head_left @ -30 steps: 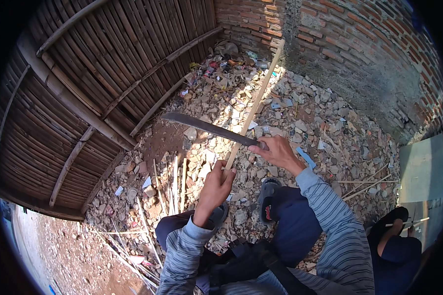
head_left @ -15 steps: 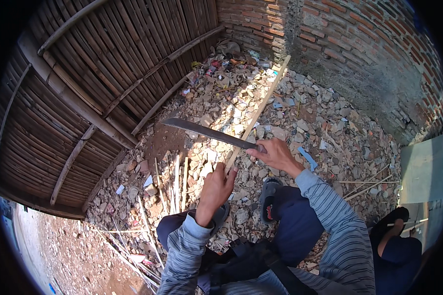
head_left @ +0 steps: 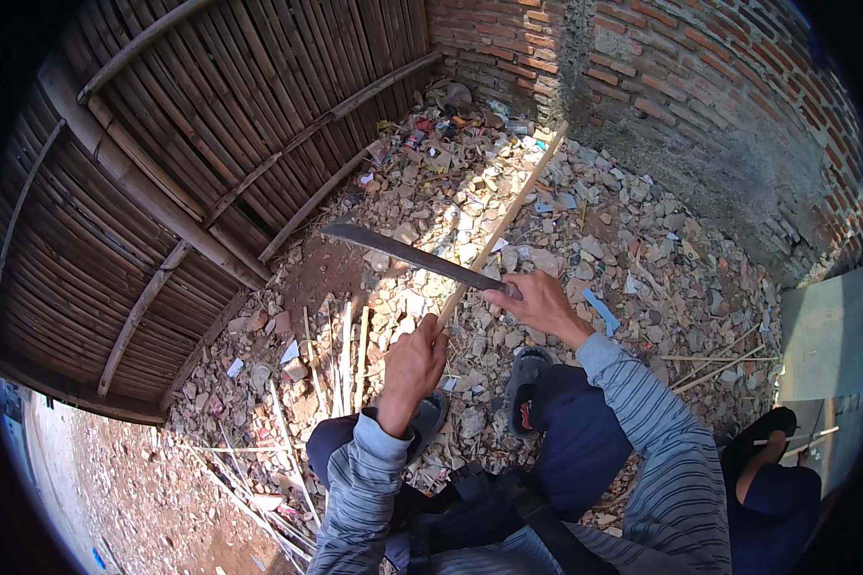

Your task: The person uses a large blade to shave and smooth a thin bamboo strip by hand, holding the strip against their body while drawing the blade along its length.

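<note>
My left hand [head_left: 412, 372] is closed around the near end of a long, flat bamboo strip [head_left: 516, 205]. The strip slants away to the far right, toward the brick corner. In my right hand [head_left: 548, 309] is the handle of a machete [head_left: 403, 252] with a dark blade. That blade points left and crosses the strip a short way beyond my left hand; I cannot tell whether the edge touches it. Both hands are above the rubble, in front of my knees.
A bamboo-slat wall [head_left: 249, 125] leans at the left, and a brick wall [head_left: 671, 86] closes off the far right. Stony rubble [head_left: 633, 249] with litter covers the ground. Several thin bamboo strips [head_left: 361, 355] lie by my left knee. At lower right another person [head_left: 777, 489] shows partly.
My left thumb, raised before, now lies against the strip. The strip's far end has dipped slightly. The machete stays almost where it was.
</note>
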`<state>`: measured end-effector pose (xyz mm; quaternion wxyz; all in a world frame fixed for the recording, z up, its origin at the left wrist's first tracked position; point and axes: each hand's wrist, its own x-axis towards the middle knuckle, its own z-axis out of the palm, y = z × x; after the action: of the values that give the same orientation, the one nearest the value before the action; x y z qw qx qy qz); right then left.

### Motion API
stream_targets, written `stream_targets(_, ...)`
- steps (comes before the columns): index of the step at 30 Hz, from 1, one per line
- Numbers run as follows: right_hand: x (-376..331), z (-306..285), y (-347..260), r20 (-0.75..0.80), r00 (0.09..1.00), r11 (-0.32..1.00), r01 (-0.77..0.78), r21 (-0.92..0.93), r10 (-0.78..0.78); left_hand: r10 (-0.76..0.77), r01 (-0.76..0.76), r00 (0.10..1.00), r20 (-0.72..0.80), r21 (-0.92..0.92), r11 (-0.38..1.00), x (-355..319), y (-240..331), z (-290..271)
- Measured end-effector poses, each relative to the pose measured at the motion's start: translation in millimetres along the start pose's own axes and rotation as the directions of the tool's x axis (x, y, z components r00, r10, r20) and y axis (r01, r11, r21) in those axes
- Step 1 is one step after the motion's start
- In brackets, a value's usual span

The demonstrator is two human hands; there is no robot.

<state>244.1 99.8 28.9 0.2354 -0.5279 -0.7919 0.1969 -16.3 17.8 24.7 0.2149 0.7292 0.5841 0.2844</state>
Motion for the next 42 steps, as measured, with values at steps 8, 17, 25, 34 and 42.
stream_targets(8,-9.4,13.0,-38.2,0.100,0.992,0.996,0.078,0.048,-0.082,-0.070,0.131,0.980,0.186,-0.336,0.933,1.1,-31.9,26.7)
stream_targets(17,-20.4,20.7,-53.6,0.102,0.980,0.980,0.159,0.123,-0.172,-0.139,0.212,0.972,0.190,-0.446,0.870,2.7,3.4,19.5)
stream_targets(25,-12.5,28.5,-56.7,0.027,0.985,0.985,0.171,-0.001,-0.171,-0.174,0.172,0.984,0.022,-0.326,0.930,2.1,-5.3,31.8)
stream_targets(34,-1.9,9.0,-37.4,-0.021,1.000,0.995,0.011,0.101,-0.009,-0.191,0.183,0.982,-0.005,-0.271,0.945,-0.9,12.6,20.1)
stream_targets(42,-3.9,6.9,-44.2,0.070,0.988,0.990,0.140,-0.026,-0.138,-0.173,0.163,0.985,-0.005,-0.307,0.938,-1.2,7.9,20.9)
